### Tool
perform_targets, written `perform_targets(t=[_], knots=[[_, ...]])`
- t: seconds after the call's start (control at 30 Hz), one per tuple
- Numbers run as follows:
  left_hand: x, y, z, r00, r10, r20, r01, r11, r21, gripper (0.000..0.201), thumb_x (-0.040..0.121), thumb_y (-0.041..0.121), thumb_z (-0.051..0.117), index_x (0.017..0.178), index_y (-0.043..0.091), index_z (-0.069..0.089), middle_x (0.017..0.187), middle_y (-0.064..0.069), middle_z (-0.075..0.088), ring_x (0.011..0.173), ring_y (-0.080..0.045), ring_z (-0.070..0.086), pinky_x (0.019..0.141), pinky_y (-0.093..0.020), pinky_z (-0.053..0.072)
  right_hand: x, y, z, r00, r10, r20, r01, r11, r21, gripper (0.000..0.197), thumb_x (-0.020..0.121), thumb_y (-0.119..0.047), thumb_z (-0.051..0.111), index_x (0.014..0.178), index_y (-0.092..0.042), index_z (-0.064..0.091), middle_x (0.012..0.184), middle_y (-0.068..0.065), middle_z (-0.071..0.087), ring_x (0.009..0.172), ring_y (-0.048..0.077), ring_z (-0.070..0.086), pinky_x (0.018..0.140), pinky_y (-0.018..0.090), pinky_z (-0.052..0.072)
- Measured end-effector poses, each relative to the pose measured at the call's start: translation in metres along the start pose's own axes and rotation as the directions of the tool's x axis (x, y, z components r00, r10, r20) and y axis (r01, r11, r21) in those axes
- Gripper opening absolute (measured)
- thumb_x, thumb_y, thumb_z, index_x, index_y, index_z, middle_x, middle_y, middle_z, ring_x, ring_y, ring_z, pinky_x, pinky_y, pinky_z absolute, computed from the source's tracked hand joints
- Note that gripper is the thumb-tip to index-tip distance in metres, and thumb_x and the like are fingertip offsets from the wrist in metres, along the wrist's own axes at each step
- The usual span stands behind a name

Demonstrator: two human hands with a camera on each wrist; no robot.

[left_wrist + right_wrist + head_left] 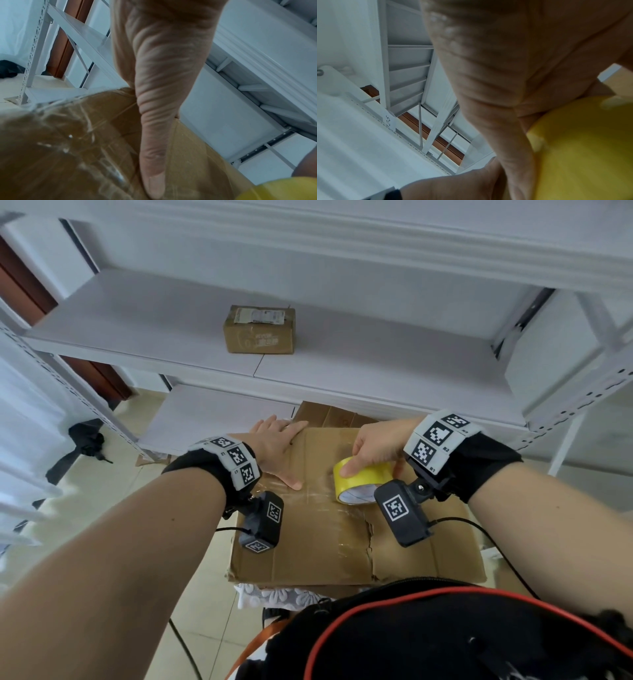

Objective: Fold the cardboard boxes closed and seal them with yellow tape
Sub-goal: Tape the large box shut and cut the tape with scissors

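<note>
Both hands are on the top of the big cardboard box (342, 542) that stands near the person, in front of the white shelf rack (144, 330). Going from the left, the left hand (277, 450) lies flat on the far left part of the box top, with the fingers straight and a little spread, pointing away to the far edge; the thumb (154, 155) is also stretched out on the cardboard. It holds nothing, it only presses on the flaps. Next to this hand the box top is covered with shiny clear old tape (72, 142), wrinkled in many places.

More to the right, near the middle seam of the box, the right hand (373, 446) has its fingers and thumb curled around the yellow tape roll (363, 481) from above. The roll stands on its edge and touches the box top. From the right wrist view the yellow roll fills the lower right corner, directly under the palm. A torn line in the cardboard runs from below the roll toward the near edge.

On the middle shelf, far from the hands, a small brown box (259, 330) with a white label stands alone, closed. On the floor at the far left lies a black object (84, 440), which I cannot identify.
</note>
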State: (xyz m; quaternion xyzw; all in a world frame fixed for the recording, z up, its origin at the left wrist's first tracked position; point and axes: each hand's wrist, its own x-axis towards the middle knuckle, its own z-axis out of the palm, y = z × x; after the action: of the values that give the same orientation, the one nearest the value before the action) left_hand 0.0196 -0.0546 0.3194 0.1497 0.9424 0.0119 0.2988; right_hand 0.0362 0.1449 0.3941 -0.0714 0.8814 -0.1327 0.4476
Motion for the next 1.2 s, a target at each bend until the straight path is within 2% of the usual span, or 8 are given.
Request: perform_targets(t=[0.2, 0.27, 0.37, 0.43, 0.6, 0.77, 1.0, 1.2], knots=[[0.001, 0.031, 0.001, 0.997, -0.064, -0.05, 0.066, 0.997, 0.036, 0.136, 0.053, 0.078, 0.074, 0.155, 0.027, -0.001, 0.161, -0.009, 0.012, 0.149, -0.031, 0.002, 0.121, -0.049, 0.007, -0.004, 0.003, 0.001, 1.0, -0.012, -0.013, 0.011, 0.996, -0.088, 0.045, 0.086, -0.043, 0.065, 0.107, -0.004, 0.068, 0.089, 0.004, 0.063, 0.074, 0.016, 0.057, 0.05, 0.02, 0.045], [0.002, 0.045, 0.002, 0.995, -0.014, -0.095, 0.018, 0.999, 0.042, 0.138, 0.054, 0.076, 0.075, 0.155, 0.019, 0.001, 0.162, -0.007, 0.008, 0.15, -0.028, -0.002, 0.122, -0.046, 0.002, -0.003, 0.004, 0.002, 0.999, -0.027, -0.019, 0.024, 0.993, -0.112, 0.044, 0.086, -0.045, 0.064, 0.103, -0.005, 0.068, 0.086, 0.002, 0.062, 0.069, 0.014, 0.055, 0.046, 0.017, 0.043], [0.005, 0.056, 0.005, 0.993, 0.049, -0.105, -0.048, 0.999, 0.018, 0.14, 0.054, 0.072, 0.078, 0.156, 0.019, -0.002, 0.163, -0.003, 0.003, 0.15, -0.026, -0.006, 0.122, -0.046, -0.002, -0.001, 0.005, 0.005, 0.998, -0.057, -0.032, 0.052, 0.99, -0.131, 0.04, 0.086, -0.048, 0.062, 0.092, -0.009, 0.065, 0.075, -0.002, 0.058, 0.063, 0.01, 0.052, 0.035, 0.01, 0.039], [0.006, 0.053, 0.007, 0.994, 0.045, -0.098, -0.045, 0.999, 0.001, 0.141, 0.053, 0.071, 0.079, 0.156, 0.023, -0.004, 0.163, -0.002, 0.002, 0.15, -0.025, -0.007, 0.122, -0.045, -0.003, 0.002, 0.006, 0.009, 0.997, -0.067, -0.048, 0.06, 0.99, -0.125, 0.041, 0.085, -0.053, 0.061, 0.085, -0.011, 0.063, 0.071, -0.003, 0.056, 0.061, 0.009, 0.052, 0.037, 0.012, 0.039], [0.006, 0.039, 0.012, 0.996, 0.021, -0.089, -0.022, 1.0, -0.017, 0.144, 0.049, 0.073, 0.08, 0.155, 0.029, -0.006, 0.163, -0.002, 0.002, 0.15, -0.025, -0.008, 0.122, -0.045, -0.004, 0.005, 0.014, 0.017, 0.985, -0.161, -0.057, 0.164, 0.985, 0.049, 0.044, 0.082, -0.055, 0.063, 0.07, -0.013, 0.064, 0.067, -0.002, 0.057, 0.064, 0.012, 0.053, 0.06, 0.023, 0.043], [0.011, 0.039, 0.014, 0.996, 0.02, -0.089, -0.021, 1.0, -0.012, 0.145, 0.048, 0.074, 0.079, 0.154, 0.03, -0.009, 0.164, -0.003, -0.001, 0.15, -0.026, -0.01, 0.122, -0.046, -0.004, 0.003, 0.027, 0.014, 0.974, -0.199, -0.109, 0.217, 0.956, 0.197, 0.047, 0.079, -0.044, 0.072, 0.044, -0.021, 0.052, 0.046, -0.01, 0.044, 0.047, 0.009, 0.039, 0.052, 0.023, 0.032], [0.01, 0.036, 0.013, 0.999, 0.025, -0.029, -0.025, 1.0, -0.003, 0.149, 0.045, 0.075, 0.079, 0.153, 0.031, -0.013, 0.163, -0.002, -0.006, 0.149, -0.026, -0.014, 0.121, -0.046, -0.006, -0.001, 0.027, 0.012, 0.97, -0.212, -0.122, 0.233, 0.954, 0.189, 0.043, 0.08, -0.044, 0.071, 0.052, -0.018, 0.051, 0.053, -0.003, 0.041, 0.05, 0.011, 0.035, 0.052, 0.023, 0.029], [0.013, 0.038, 0.013, 0.998, 0.009, -0.057, -0.008, 1.0, 0.021, 0.152, 0.043, 0.076, 0.08, 0.153, 0.03, -0.014, 0.163, -0.003, -0.006, 0.149, -0.028, -0.013, 0.121, -0.048, -0.006, 0.002, 0.026, 0.014, 0.972, -0.209, -0.103, 0.224, 0.961, 0.162, 0.043, 0.079, -0.045, 0.071, 0.053, -0.017, 0.053, 0.051, -0.004, 0.041, 0.049, 0.01, 0.035, 0.051, 0.023, 0.028]])
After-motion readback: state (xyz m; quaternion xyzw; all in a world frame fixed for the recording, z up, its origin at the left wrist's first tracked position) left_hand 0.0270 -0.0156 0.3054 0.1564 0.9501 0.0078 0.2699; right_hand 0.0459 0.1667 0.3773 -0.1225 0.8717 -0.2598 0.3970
